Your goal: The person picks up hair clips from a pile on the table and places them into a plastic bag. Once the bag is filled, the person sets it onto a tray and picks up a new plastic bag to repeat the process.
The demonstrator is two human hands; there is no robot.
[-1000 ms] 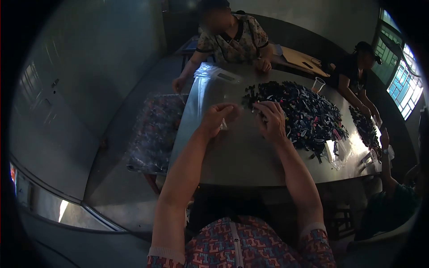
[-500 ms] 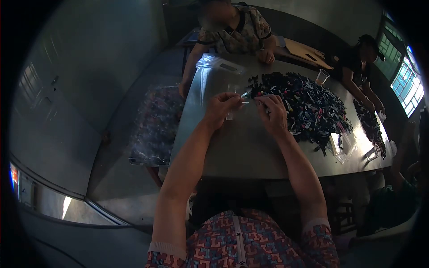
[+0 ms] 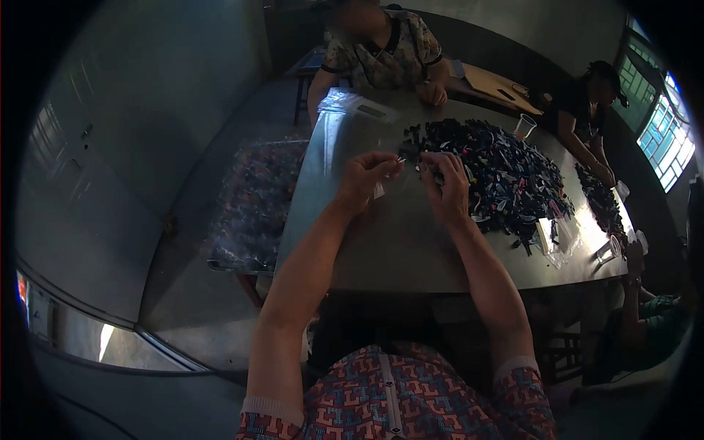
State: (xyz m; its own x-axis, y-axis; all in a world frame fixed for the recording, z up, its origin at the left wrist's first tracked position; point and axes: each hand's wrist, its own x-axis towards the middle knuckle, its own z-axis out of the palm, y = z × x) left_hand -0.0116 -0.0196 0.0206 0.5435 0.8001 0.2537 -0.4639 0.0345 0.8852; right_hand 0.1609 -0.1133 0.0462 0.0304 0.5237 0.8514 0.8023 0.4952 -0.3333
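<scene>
My left hand [image 3: 367, 180] is closed in a pinch above the metal-topped table [image 3: 396, 253]. A small, thin, shiny piece [image 3: 401, 160] sticks out from its fingertips; its kind is too small to tell. A strip of clear plastic [image 3: 379, 191] shows just below that hand. Close by on the right, my right hand [image 3: 447, 180] has its fingers curled towards the thumb, and a tiny light spot shows at the tips. What it holds is not clear. Beyond it spreads a large pile of small, mostly dark, elongated pieces [image 3: 506, 176], some pink or white.
Clear plastic bags [image 3: 341, 100] lie at the far left corner. Right of the pile are a plastic bag [image 3: 561, 246] and two clear cups [image 3: 526, 126]. A person [image 3: 385, 55] sits opposite; others work at right. Left stands a low plastic-covered surface [image 3: 253, 205].
The thin piece in my left fingertips now points more upward. My right fingers have curled in slightly. The person opposite has drawn an arm back, and a hand has come up at the right edge.
</scene>
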